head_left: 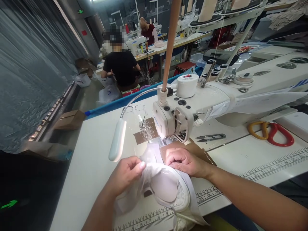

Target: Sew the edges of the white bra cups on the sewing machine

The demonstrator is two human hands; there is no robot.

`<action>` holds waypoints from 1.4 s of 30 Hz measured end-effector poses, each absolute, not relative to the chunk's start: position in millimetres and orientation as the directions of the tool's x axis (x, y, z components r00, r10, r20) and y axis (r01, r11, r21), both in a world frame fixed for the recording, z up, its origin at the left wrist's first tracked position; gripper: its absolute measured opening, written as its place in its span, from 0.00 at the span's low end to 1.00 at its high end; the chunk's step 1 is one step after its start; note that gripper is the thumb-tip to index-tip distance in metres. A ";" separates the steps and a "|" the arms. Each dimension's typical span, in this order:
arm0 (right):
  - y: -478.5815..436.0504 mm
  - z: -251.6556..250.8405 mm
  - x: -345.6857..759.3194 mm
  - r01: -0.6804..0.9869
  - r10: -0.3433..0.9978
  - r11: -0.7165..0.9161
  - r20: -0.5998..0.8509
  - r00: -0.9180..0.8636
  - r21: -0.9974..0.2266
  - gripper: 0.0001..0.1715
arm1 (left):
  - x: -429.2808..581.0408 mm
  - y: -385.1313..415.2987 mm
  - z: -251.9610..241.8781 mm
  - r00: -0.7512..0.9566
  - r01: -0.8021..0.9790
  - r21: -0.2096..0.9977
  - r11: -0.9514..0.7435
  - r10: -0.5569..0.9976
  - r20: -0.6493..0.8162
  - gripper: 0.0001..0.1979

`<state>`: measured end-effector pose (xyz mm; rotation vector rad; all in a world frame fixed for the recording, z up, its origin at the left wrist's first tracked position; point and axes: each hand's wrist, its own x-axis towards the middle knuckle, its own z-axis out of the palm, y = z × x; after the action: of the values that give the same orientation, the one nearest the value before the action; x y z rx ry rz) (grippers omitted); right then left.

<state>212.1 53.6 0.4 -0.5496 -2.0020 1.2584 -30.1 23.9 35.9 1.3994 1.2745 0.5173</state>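
Observation:
A white padded bra cup piece (pixel 168 187) lies on the white table (pixel 91 160) in front of a white sewing machine (pixel 183 112). My left hand (pixel 126 173) pinches the fabric's left edge between thumb and fingers. My right hand (pixel 184 162) is closed over the fabric's upper edge, just before the needle area (pixel 166 141). A strip of the white fabric runs up under the presser foot, lit brightly. Brown tape patches (pixel 146 131) sit on the table beside the needle.
A gooseneck lamp (pixel 117 139) hangs left of the needle. Thread snips (pixel 210 137) and red and yellow scissors (pixel 271 133) lie right of the machine. Glasses (pixel 137 108) rest behind. A ruler strip (pixel 271 165) lines the front edge. Other people sit at machines in the back.

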 end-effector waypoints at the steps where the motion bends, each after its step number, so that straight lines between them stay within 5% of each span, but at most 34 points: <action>1: 53.3 0.7 212.0 -0.017 0.669 0.441 0.341 -0.660 -0.898 0.17 | -30.8 23.8 34.8 0.414 0.386 0.891 0.239 0.818 -0.399 0.18; 4: 53.0 0.5 211.5 -0.035 0.668 0.447 0.360 -0.651 -0.894 0.16 | -25.6 21.1 28.1 0.584 0.304 0.902 0.306 0.688 -0.431 0.19; 14: 54.9 -0.2 212.1 -0.031 0.687 0.498 0.416 -0.596 -0.867 0.15 | -2.5 13.9 16.7 0.239 -0.294 0.848 0.441 0.893 -0.382 0.10; 19: 54.5 -0.5 211.7 0.006 0.678 0.519 0.407 -0.612 -0.855 0.15 | 11.1 8.3 11.9 0.311 -0.460 0.720 0.520 0.854 -0.417 0.07; 22: 54.3 -0.2 211.7 0.005 0.671 0.528 0.413 -0.616 -0.849 0.15 | 15.6 5.1 13.0 0.442 -0.461 0.635 0.620 0.781 -0.442 0.12; 26: 53.8 -0.8 211.3 -0.008 0.660 0.510 0.398 -0.638 -0.860 0.13 | 17.9 2.7 17.9 0.443 -0.373 0.673 0.638 0.760 -0.475 0.23; 42: 52.3 6.2 211.3 0.050 0.687 0.558 0.427 -0.588 -0.829 0.08 | 20.3 -0.5 22.5 0.336 -0.355 0.775 0.522 0.845 -0.416 0.17</action>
<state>211.3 52.3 6.2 -0.5919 -2.0132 1.0388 20.3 -0.5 22.5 0.6322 0.9171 0.8538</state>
